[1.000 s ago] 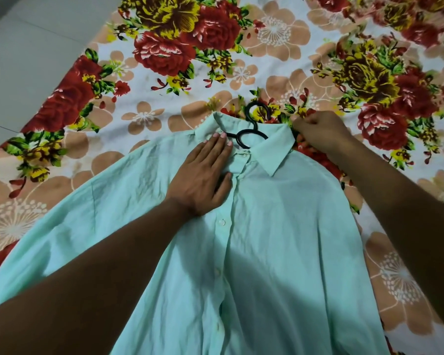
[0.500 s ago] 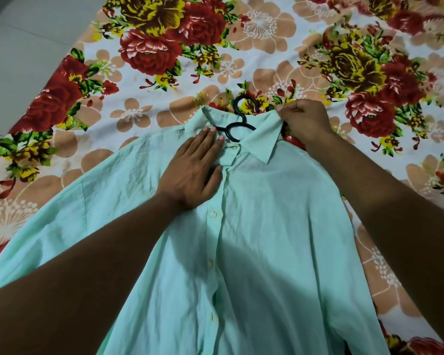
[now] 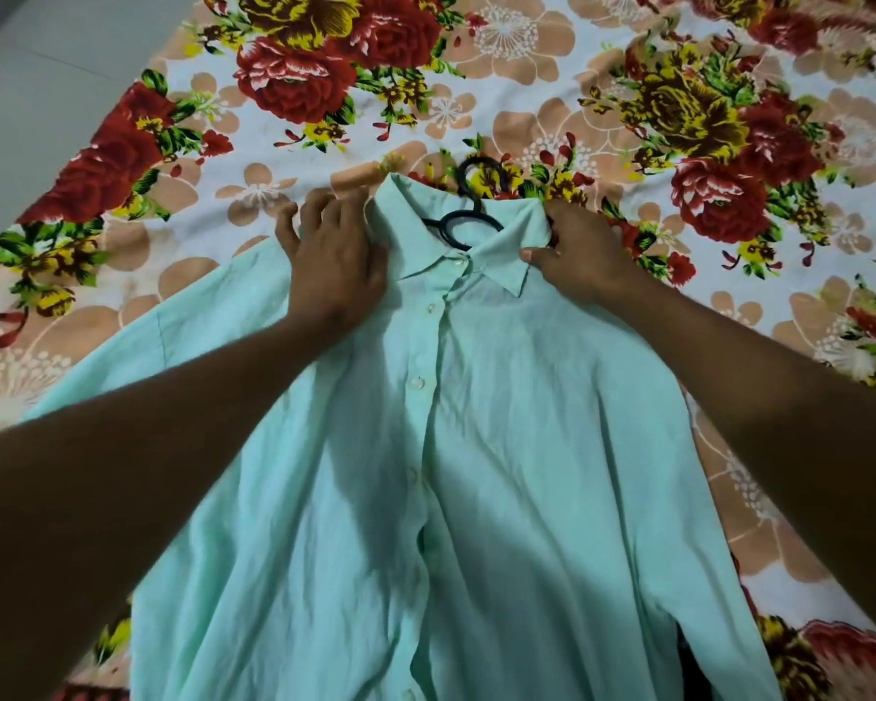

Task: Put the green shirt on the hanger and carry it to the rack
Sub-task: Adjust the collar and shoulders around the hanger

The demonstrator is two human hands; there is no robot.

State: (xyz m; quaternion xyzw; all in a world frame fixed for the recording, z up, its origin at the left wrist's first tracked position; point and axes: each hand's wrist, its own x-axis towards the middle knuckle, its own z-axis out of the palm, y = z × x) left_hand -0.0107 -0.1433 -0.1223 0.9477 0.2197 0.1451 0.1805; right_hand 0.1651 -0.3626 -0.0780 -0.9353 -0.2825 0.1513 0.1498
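The pale green shirt (image 3: pixel 476 447) lies flat and buttoned on the floral bedsheet, collar pointing away from me. A black hanger (image 3: pixel 469 215) sits inside it; only its hook and neck loop show above the collar, the arms are hidden under the fabric. My left hand (image 3: pixel 335 260) rests on the shirt's left shoulder beside the collar, fingers spread and curling over the shoulder edge. My right hand (image 3: pixel 572 255) grips the right collar wing and shoulder, thumb on top of the cloth.
The floral bedsheet (image 3: pixel 628 118) covers the bed all around the shirt. A grey tiled floor (image 3: pixel 46 68) shows past the bed's left edge. No rack is in view.
My left hand has slid from the button placket up and left onto the shoulder. My right hand has shifted down onto the collar's right wing. The top of the placket now shows.
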